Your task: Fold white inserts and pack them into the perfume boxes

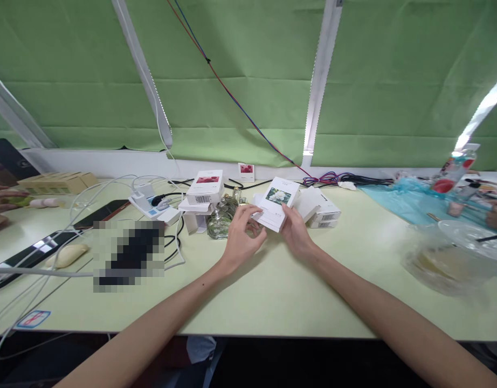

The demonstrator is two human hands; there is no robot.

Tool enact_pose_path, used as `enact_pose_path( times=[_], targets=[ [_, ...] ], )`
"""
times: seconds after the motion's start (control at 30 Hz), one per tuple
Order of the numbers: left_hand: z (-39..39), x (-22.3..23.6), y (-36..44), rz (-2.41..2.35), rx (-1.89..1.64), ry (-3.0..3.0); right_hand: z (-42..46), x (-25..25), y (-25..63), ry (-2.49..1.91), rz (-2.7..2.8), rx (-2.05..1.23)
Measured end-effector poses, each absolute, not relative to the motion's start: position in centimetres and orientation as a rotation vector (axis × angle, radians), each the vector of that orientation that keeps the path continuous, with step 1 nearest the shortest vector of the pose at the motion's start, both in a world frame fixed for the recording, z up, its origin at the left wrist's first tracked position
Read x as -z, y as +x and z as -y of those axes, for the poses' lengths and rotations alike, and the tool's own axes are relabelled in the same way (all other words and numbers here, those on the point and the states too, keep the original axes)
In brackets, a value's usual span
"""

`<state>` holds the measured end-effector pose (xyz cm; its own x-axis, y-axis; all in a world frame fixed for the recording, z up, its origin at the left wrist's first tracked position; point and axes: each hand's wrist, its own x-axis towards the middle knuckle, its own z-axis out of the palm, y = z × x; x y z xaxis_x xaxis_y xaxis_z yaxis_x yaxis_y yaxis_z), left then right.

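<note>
A white box with a white-flower picture is tilted above the table, with my right hand closed on its lower right edge. My left hand is at the box's lower left corner, fingers curved and thumb apart; its index fingertip meets or nearly meets the box. Several clear glass bottles stand just left of that hand, partly hidden by it. Behind them, a white box with a pink-red picture rests on an open white carton. More white boxes lie to the right of my right hand.
At the left are cables, a power strip, phones and a pale computer mouse. A lidded plastic cup and blue plastic sheet lie right. Other people's hands show at both sides. The table's front edge runs below my forearms.
</note>
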<state>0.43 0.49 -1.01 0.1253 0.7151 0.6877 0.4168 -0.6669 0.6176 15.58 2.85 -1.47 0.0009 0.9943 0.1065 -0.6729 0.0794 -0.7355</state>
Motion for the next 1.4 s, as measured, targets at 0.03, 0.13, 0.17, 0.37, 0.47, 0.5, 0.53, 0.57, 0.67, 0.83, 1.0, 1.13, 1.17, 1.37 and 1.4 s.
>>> enact_pose_path(
  times=[0.03,0.13,0.17,0.37,0.47,0.5,0.53,0.57,0.67,0.83,1.0,1.13,1.17,1.37,1.4],
  targets=[
    [-0.5,1.1,0.4,-1.111,-1.550,2.133,-2.9,1.5,15.6,-0.573,0.730,-1.420],
    [-0.6,1.2,0.4,-1.115,-1.519,2.139,-2.9,1.6,15.6,-0.591,0.740,-1.416],
    [-0.6,1.3,0.4,-1.120,-1.515,2.138,-2.9,1.6,15.6,-0.593,0.741,-1.419],
    [-0.6,1.3,0.3,-1.155,-1.485,2.103,-3.2,1.9,15.7,-0.606,0.753,-1.415],
    [-0.6,1.4,0.3,-1.163,-1.468,2.089,-3.2,2.0,15.7,-0.627,0.765,-1.401],
    [-0.7,1.5,0.3,-1.163,-1.464,2.087,-3.2,2.0,15.7,-0.631,0.770,-1.397],
    [-0.7,1.5,0.3,-1.161,-1.460,2.086,-3.2,2.0,15.7,-0.632,0.774,-1.394],
    [-0.8,1.6,0.4,-1.159,-1.455,2.083,-3.3,2.1,15.7,-0.630,0.779,-1.393],
    [-1.0,1.9,0.4,-1.152,-1.437,2.073,-3.4,2.3,15.8,-0.620,0.792,-1.389],
    [-1.1,1.9,0.4,-1.175,-1.423,2.066,-3.6,2.5,15.8,-0.618,0.805,-1.380],
    [-1.0,1.7,0.4,-1.211,-1.415,2.046,-3.7,2.6,15.5,-0.599,0.861,-1.336],
    [-1.1,1.6,0.3,-1.191,-1.404,2.049,-3.6,2.6,15.6,-0.621,0.874,-1.258],
    [-1.1,1.6,0.3,-1.178,-1.392,2.054,-3.6,2.5,15.7,-0.644,0.871,-1.239],
    [-1.6,1.6,-0.2,-1.125,-1.333,2.075,-3.6,2.1,16.4,-0.846,0.781,-1.148],
    [-1.7,1.5,-0.3,-1.104,-1.333,2.083,-3.6,2.0,16.4,-0.861,0.774,-1.135]
  ],
)
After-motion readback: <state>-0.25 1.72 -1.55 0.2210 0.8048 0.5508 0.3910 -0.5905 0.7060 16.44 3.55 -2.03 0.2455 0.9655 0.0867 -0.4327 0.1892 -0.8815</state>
